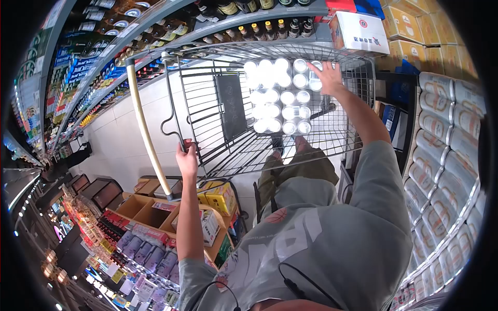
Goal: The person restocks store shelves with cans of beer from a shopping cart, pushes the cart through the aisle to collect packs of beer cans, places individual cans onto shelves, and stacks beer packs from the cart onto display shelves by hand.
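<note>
Silver-white cans (273,111) stand in tight blocks inside a wire shopping cart (259,168), their tops facing up. My right hand (329,79) reaches over the cart, fingers spread, at the edge of the upper right block of cans (300,80). Whether the fingertips press on a can is hard to make out. On the other side, my left hand (187,156) is closed around the dark metal frame of the cart near its handle end. A pale push bar (142,114) runs beside that hand. A dark panel (232,107) is set in the cart's wire.
Shelves of bottles (262,30) run along the cart's far side. Stacked packs of cans (441,150) rise at the right, with yellow cartons (410,26) behind. A white box (361,32) sits by the shelf end. Wooden display bins (150,210) stand near my left arm.
</note>
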Motion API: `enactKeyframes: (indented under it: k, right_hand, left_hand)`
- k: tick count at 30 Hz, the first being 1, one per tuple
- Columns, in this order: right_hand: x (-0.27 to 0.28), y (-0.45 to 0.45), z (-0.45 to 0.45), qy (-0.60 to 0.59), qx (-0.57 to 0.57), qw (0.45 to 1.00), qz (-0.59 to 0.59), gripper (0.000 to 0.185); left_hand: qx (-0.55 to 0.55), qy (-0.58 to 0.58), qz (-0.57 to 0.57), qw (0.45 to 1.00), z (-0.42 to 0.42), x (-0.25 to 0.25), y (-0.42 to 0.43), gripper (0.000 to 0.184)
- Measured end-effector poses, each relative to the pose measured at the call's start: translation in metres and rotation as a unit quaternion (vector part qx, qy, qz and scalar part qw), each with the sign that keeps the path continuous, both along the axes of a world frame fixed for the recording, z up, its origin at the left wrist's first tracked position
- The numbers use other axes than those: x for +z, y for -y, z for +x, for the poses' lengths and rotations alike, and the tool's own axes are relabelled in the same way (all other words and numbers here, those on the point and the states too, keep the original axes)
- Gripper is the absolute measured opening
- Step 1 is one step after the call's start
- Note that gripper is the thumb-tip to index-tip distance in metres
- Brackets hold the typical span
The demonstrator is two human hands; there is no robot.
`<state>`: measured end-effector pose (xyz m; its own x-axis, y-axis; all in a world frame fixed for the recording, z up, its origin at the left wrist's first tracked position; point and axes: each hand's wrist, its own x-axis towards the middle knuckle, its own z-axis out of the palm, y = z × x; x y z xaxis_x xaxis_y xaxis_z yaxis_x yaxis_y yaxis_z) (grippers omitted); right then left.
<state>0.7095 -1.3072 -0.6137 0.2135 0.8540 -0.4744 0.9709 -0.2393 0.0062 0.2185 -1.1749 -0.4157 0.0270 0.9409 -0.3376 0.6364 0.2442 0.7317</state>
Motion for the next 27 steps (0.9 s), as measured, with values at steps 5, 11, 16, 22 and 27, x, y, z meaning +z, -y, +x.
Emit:
enactKeyframes:
  k: [5,11,16,22,27]
  right_hand:
    - [0.049,0.011,0.009,-0.002,-0.074,0.995,-0.071,0.123]
    - [0.185,0.05,-0.002,0.008,-0.117,0.987,-0.106,0.123]
    - [0.335,0.108,-0.025,-0.008,-0.132,0.99,-0.044,0.12]
    - [0.495,0.197,-0.076,-0.002,-0.168,0.986,-0.001,0.117]
    - [0.601,0.256,-0.159,0.04,-0.203,0.977,-0.043,0.115]
  left_hand:
    - [-0.011,-0.055,0.032,0.998,0.006,0.004,0.001,0.019]
    - [-0.077,-0.158,0.313,0.933,0.011,0.023,0.052,0.047]
    - [-0.204,0.176,0.114,0.956,0.056,0.022,0.14,0.059]
    - [-0.508,0.314,0.148,0.788,0.204,0.089,0.177,0.12]
    - [-0.609,0.459,0.016,0.646,0.251,0.136,0.221,0.139]
